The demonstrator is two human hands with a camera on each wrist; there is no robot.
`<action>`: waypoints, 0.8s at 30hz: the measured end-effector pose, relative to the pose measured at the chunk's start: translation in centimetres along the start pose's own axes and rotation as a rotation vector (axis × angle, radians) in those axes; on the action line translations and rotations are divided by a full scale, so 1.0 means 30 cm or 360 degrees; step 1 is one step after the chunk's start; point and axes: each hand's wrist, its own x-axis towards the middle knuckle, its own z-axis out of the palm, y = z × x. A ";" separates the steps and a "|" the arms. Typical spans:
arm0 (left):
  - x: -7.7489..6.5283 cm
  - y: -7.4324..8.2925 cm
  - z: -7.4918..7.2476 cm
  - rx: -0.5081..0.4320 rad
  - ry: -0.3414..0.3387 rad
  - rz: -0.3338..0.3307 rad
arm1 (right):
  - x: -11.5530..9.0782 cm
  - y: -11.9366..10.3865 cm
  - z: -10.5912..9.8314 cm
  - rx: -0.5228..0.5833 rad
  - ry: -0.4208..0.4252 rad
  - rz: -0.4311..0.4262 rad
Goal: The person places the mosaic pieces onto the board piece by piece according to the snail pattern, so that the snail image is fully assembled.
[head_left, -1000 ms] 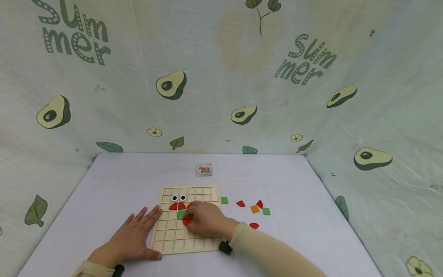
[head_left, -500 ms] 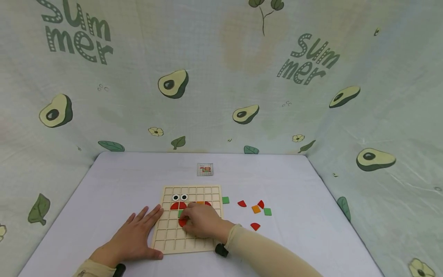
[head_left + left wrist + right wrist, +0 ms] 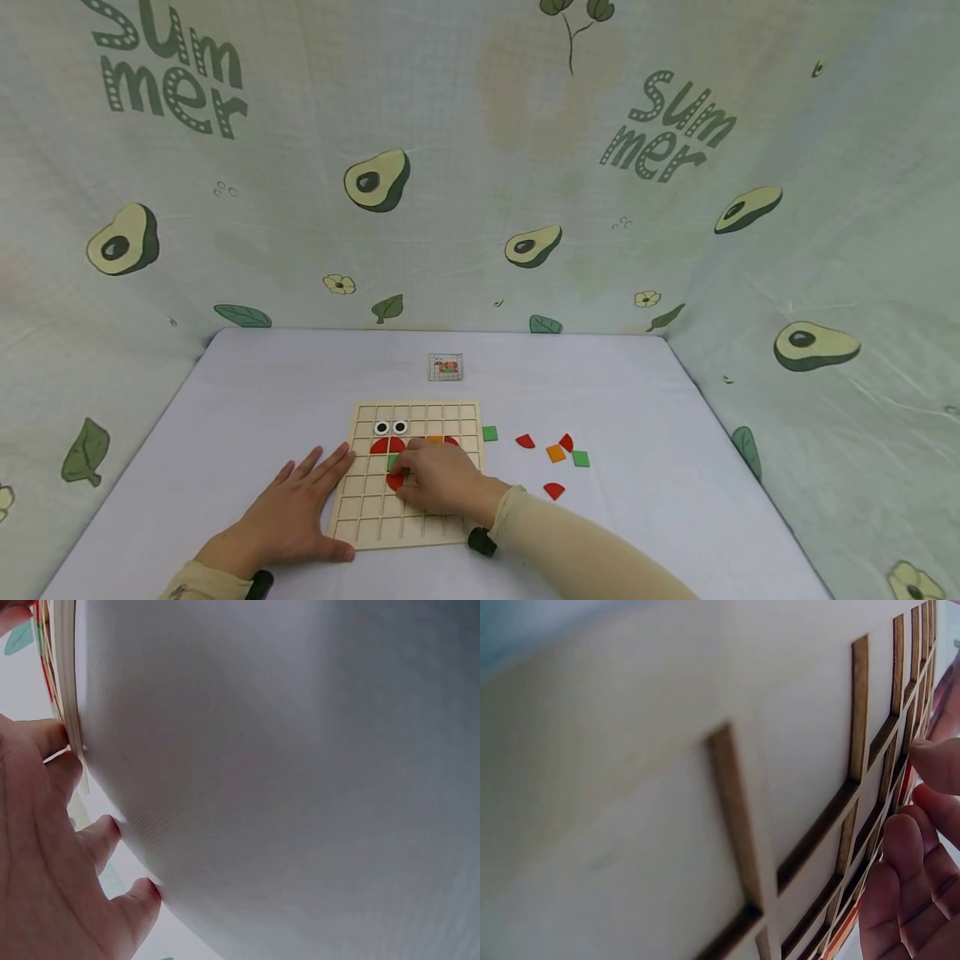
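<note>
A square wooden grid board [image 3: 367, 531] lies on the table. My left hand [image 3: 285, 517] is spread flat at its left edge; in the left wrist view, fingertips [image 3: 56, 739] are right at the board's side. My right hand [image 3: 442, 477] is over the middle of the board, pinching a red quarter-circle tile [image 3: 394, 482] between thumb and fingers. In the right wrist view a sliver of that red tile [image 3: 907, 782] shows by the thumb. Just above it sits a green square tile [image 3: 392, 462], partly hidden by the fingers. Two red quarter-circles [image 3: 387, 446] and two eye tiles [image 3: 391, 427] occupy cells higher up.
Right of the board lie loose tiles: green squares [image 3: 581, 459], an orange square [image 3: 555, 453] and red quarter-circles [image 3: 554, 491]. A small picture card [image 3: 446, 367] lies behind the board. Patterned cloth [image 3: 450, 275] walls the table's back and sides.
My right hand has shifted slightly left with the red quarter-circle tile, uncovering an orange tile and a red one in the upper row. My left hand stays at the board's edge.
</note>
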 end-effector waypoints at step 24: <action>0.002 0.008 0.000 0.0016 -0.0028 -0.0025 | -0.138 0.201 -0.129 0.0161 0.0038 0.0237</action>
